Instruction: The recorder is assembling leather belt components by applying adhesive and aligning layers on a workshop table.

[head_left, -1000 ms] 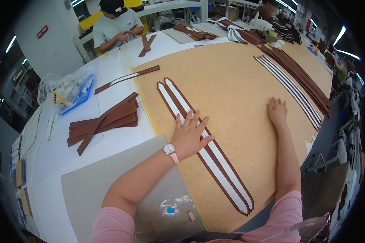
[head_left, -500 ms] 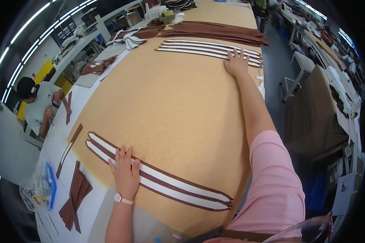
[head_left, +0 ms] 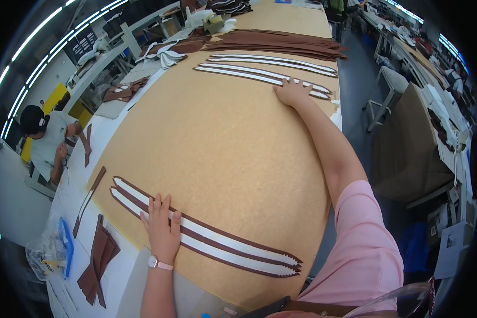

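Observation:
Close to me, a pair of long brown strips with white centres [head_left: 222, 233] lies side by side, pointed at the left and notched at the right. My left hand [head_left: 162, 228] rests flat across them, fingers stretched out. At the far right of the board, my right hand [head_left: 292, 93] lies with fingers spread on another pair of such strips [head_left: 244, 71], near their notched ends. Just beyond, a third pair [head_left: 270, 59] lies untouched. All rest on a large tan board [head_left: 206, 138].
A stack of brown strips [head_left: 281, 45] spans the board's far part. Loose brown pieces [head_left: 98, 259] and a blue-edged plastic bag [head_left: 50, 254] lie at the left. Another person [head_left: 47, 138] works at the left edge. A stool [head_left: 392, 87] stands in the right aisle.
My right hand has drawn the nearer two of the far strips toward me and leftward, opening a gap from the two behind. My left hand has stayed nearly still.

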Available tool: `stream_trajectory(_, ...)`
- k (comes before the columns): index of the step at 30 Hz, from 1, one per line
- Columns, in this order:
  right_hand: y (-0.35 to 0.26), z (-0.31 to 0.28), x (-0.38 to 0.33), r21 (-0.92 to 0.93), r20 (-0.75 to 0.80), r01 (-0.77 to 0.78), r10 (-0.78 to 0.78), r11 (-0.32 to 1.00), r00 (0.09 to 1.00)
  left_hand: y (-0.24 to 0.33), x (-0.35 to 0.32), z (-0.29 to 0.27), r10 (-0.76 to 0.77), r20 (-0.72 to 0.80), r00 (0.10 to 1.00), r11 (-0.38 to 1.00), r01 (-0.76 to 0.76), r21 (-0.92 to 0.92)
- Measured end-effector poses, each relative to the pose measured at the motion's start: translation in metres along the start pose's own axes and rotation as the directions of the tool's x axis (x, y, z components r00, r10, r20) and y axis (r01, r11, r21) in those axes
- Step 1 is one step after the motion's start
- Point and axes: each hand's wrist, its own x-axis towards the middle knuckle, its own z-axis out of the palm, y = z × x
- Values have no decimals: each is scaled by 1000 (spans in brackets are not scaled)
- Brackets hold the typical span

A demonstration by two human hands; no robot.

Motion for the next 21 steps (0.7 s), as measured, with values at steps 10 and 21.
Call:
stream_trajectory(10, -111, -40, -132, -315, 397, 639, -513, 702, 761, 4, 3, -1, -20, 8, 1000, 1000, 20, -16)
stream_trajectory(21, -113, -76, -263, -99, 583, 984, -792, 151, 180, 6, 3, -2, -19, 12, 1000, 1000, 19, -19)
